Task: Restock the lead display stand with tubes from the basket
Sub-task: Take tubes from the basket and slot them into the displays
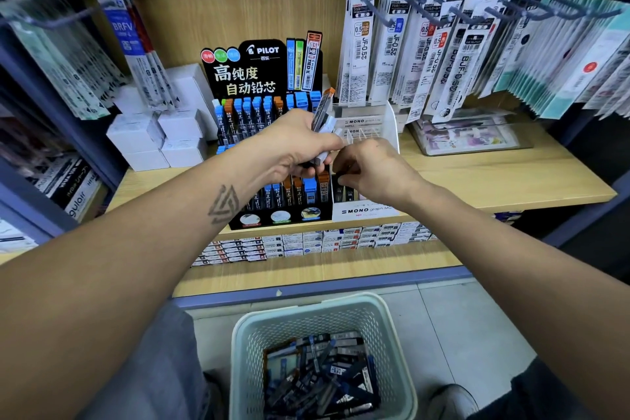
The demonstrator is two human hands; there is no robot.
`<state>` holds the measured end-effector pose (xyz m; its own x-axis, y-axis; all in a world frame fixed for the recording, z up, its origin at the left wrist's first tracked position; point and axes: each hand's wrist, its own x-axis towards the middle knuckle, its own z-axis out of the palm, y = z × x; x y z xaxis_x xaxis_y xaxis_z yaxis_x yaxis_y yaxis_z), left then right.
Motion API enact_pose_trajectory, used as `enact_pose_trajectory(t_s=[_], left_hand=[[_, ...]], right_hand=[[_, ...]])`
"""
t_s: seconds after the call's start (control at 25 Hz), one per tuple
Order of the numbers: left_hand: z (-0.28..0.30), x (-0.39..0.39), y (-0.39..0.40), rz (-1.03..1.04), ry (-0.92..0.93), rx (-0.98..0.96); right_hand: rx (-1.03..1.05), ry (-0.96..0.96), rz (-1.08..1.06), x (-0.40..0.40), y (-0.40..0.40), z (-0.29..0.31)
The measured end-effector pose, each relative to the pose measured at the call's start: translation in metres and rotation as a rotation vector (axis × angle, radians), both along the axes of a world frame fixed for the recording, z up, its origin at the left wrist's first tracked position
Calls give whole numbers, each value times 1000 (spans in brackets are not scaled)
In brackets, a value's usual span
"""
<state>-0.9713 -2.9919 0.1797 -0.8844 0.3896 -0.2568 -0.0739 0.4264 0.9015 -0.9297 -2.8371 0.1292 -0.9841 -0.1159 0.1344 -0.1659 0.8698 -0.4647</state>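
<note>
The black Pilot lead display stand [272,85] stands on the wooden shelf, its tiers filled with blue- and orange-capped tubes. My left hand [293,147] is raised in front of it and grips a bundle of lead tubes [323,112] that stick up and to the right. My right hand [371,170] is just to its right, fingers curled, pinching at the lower end of that bundle; whether it holds a single tube is hidden. On the floor below sits a pale green basket [306,314] with several dark tubes [324,375] in it.
A white Mono graph stand [368,211] sits right of the Pilot stand. White boxes [153,140] are stacked to the left. Refill packs hang on hooks [443,44] at upper right and upper left. Flat boxes [306,242] line the lower shelf.
</note>
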Motion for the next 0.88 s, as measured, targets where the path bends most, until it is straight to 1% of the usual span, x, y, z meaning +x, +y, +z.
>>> enact_pose_trajectory(t_s=[0.12, 0.28, 0.4, 0.44, 0.48, 0.56, 0.6, 0.64, 0.68, 0.8, 0.88], left_hand=[[0, -1, -2, 7, -4, 5], [0, -1, -3, 5, -11, 6], [-1, -1, -2, 2, -7, -3], [-2, -2, -1, -1, -8, -8], [-2, -2, -1, -9, -12, -16], [-5, -1, -1, -48, -45, -28], [-7, -1, 0, -76, -71, -25], [-8, 1, 1, -102, -94, -18], [-9, 1, 2, -123, -109, -13], [-11, 7, 8, -203, -111, -33], [-12, 12, 12, -255, -115, -51]], right_hand=[[44, 30, 25, 1, -2, -5], [80, 20, 58, 5, -4, -10], [62, 38, 18, 5, -1, -4], [-4, 45, -24, 5, -1, 1], [-147, 32, -78, 5, 0, 7], [-640, -45, -169, 8, 3, 20], [-871, -94, -180, 9, 6, 24], [-1024, -131, -167, 11, 10, 26], [-1095, -155, -142, 12, 13, 26], [-1147, -157, -93, 16, 19, 25], [-1174, -121, -112, 17, 20, 27]])
